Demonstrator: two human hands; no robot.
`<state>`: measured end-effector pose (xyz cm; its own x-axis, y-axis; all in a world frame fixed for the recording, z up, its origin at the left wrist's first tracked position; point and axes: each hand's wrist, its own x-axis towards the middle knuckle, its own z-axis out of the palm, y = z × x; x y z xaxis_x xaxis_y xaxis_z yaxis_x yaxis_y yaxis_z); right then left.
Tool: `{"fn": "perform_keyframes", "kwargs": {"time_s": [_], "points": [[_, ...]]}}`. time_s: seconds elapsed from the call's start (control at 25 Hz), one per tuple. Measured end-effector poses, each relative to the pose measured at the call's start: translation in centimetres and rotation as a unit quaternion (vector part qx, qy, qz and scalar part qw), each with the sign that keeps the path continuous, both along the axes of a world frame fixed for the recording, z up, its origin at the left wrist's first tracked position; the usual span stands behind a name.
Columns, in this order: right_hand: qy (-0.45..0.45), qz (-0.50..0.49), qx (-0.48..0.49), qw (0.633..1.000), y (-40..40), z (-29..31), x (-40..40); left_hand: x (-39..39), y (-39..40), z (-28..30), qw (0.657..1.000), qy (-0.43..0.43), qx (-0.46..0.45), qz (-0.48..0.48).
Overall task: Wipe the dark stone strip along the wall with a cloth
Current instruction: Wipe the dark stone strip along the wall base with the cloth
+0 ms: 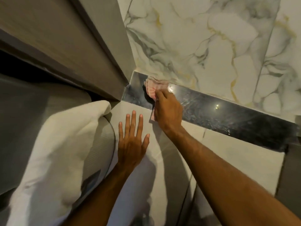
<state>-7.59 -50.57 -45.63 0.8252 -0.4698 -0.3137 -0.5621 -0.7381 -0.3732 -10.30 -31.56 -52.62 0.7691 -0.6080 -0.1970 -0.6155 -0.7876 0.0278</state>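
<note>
A person's right hand [167,110] presses a bunched pink cloth [155,88] against a dark stone strip [228,116], its grip closed around the fabric with fingers curled over it. The cloth sits near the strip's left end, close to the corner where a grey panel [91,51] meets the wall. The polished strip runs slantwise along the base of a white marble-patterned wall [203,46] with grey and gold veins, and shows small reflected lights. The left hand [132,144] lies flat with fingers spread, its grip open and holding nothing, on a pale surface [171,168] just below the strip. A white pillow [61,144] lies to the left of that hand.
</note>
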Motion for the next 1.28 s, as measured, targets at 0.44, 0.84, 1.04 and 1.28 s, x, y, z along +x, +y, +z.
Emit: {"fn": "perform_keyframes", "kwargs": {"time_s": [0.44,0.84,1.04,1.28], "points": [[-0.040,0.114,-0.014,0.993,-0.5,-5.3,1.4,0.5,0.4,-3.4,0.995,-0.035,-0.096,0.021],[-0.047,0.052,-0.054,0.996,1.1,-6.3,5.0,0.2,0.6,-3.7,0.992,-0.054,-0.106,0.044],[-0.055,0.192,-0.028,0.979,1.0,-6.1,-1.8,0.2,0.5,-2.8,0.992,-0.048,-0.102,0.061],[-0.021,0.054,-0.085,0.995,0.0,-6.2,4.4,0.1,0.6,-3.1,0.991,-0.052,-0.109,0.059]]}}
